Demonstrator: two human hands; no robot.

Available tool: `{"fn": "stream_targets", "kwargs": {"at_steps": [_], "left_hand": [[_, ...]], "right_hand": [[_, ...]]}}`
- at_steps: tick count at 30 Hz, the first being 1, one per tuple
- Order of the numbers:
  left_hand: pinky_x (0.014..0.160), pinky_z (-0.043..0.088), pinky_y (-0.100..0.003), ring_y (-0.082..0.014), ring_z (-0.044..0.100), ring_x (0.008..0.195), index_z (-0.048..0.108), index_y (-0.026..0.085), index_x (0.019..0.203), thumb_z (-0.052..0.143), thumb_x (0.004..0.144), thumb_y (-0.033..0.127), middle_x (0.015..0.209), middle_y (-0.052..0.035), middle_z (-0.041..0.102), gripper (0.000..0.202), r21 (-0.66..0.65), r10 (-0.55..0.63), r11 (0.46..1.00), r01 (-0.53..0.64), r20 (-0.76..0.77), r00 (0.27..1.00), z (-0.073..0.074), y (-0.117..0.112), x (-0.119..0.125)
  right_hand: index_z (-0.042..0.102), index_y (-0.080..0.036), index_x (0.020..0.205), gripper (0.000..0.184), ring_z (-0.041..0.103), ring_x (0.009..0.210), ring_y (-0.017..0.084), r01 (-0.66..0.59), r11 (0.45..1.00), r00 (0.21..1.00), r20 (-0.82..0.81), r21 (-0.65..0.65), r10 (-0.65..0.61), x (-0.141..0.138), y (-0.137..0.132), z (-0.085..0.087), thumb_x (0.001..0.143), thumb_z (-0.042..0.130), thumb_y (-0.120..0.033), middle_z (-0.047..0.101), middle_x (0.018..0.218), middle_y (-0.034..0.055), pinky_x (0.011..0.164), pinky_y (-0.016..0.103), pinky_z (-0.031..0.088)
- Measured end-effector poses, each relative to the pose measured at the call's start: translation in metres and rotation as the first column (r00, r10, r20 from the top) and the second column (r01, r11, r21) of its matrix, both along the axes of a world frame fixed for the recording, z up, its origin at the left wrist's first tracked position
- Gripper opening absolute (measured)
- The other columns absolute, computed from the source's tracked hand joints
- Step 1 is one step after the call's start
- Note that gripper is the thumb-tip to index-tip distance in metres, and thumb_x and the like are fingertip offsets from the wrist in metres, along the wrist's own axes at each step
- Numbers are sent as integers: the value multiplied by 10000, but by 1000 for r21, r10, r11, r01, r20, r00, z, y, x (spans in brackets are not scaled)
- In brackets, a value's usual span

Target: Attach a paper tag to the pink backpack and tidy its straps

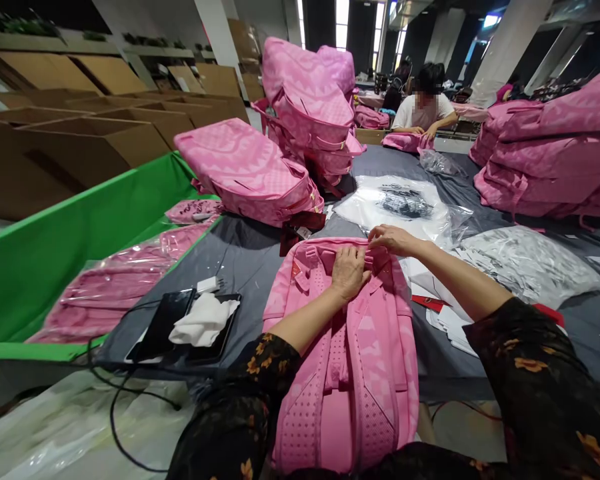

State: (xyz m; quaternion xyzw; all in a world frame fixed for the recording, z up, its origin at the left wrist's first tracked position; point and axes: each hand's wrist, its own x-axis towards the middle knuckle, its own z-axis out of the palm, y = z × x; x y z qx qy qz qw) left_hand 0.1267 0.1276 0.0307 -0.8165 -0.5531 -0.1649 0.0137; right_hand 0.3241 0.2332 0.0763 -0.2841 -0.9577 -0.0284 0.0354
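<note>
A pink backpack (pixel 350 373) lies on the grey table (pixel 240 260) straight in front of me, back panel and shoulder straps up, its top pointing away. My left hand (pixel 350 272) rests on the upper part of the bag beside the top handle, fingers curled down onto the fabric. My right hand (pixel 391 239) is at the bag's top edge, fingers pinched together on the handle or a small piece there; I cannot make out which.
Clear plastic bags (pixel 405 203) and printed sheets (pixel 525 260) lie beyond and right of the bag. Stacks of pink backpacks (pixel 310 113) rise at the far middle, more pink backpacks (pixel 555 160) at right. A green bin (pixel 55 267) holds bagged backpacks. Left are black tablets with a white cloth (pixel 205 320). A person (pixel 425 110) works at the far end.
</note>
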Motion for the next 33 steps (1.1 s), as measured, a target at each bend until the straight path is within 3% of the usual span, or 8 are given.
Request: {"fn": "stream_targets", "kwargs": {"at_steps": [5,13,16,20,25,28,31,33], "left_hand": [[1059,396,-463,-338,568,1149,592,60,1328,694,908,361,1189,-192,650,527,4,0,1000,0,-60,998,0,-4,-1],[1022,412,-483,-339,569,1104,611,103,1260,699,882,316,1147,-171,656,443,43,1,999,0,-27,1000,-5,2,0],[1015,412,-487,-343,563,1106,611,106,1241,714,875,340,1148,-175,653,446,40,-5,999,6,-18,1000,-5,4,-1],[1017,401,-485,-346,552,1119,605,97,1233,698,888,358,1157,-185,651,443,48,-28,998,29,-16,999,-3,6,-3],[1036,401,-479,-343,553,1150,593,96,1264,697,888,353,1193,-189,653,467,24,-44,999,45,-32,999,-1,6,-1],[1048,405,-486,-344,563,1149,599,95,1249,699,888,346,1189,-192,657,451,38,-19,999,20,-37,999,-1,5,-1],[1040,415,-495,-348,576,1139,603,94,1239,693,887,346,1183,-200,662,442,43,-18,999,21,-67,998,5,6,-3],[1040,416,-497,-346,588,1130,622,79,1216,645,917,316,1174,-217,668,382,38,-74,996,79,-123,990,15,8,-4]], "right_hand": [[769,-270,1137,271,616,981,191,-105,994,938,328,-36,111,-21,9,20,956,598,-165,655,1198,85,687,261,401],[662,-156,950,230,559,841,160,-351,933,797,549,81,252,-28,3,31,1046,454,-143,641,979,66,618,277,333],[652,-143,911,244,562,779,152,-317,942,769,611,109,188,-28,6,32,1039,447,-112,645,930,66,609,282,314],[654,-153,1066,243,577,762,160,-240,956,776,626,171,83,-21,1,27,1064,411,-143,657,954,85,598,281,307],[621,-177,1166,264,600,926,189,-260,938,830,550,228,97,-11,-6,19,1081,371,-165,637,1140,136,614,277,346],[627,-156,1142,255,603,881,184,-212,956,820,569,200,63,-11,-4,18,1074,381,-153,640,1090,131,630,283,366],[634,-128,1115,260,606,819,185,-144,970,815,580,194,5,-13,-5,19,1061,380,-126,643,1003,126,641,296,370],[635,-119,1094,260,613,827,194,-120,969,833,553,216,-20,-12,-7,18,1053,378,-115,645,996,136,652,303,374]]}}
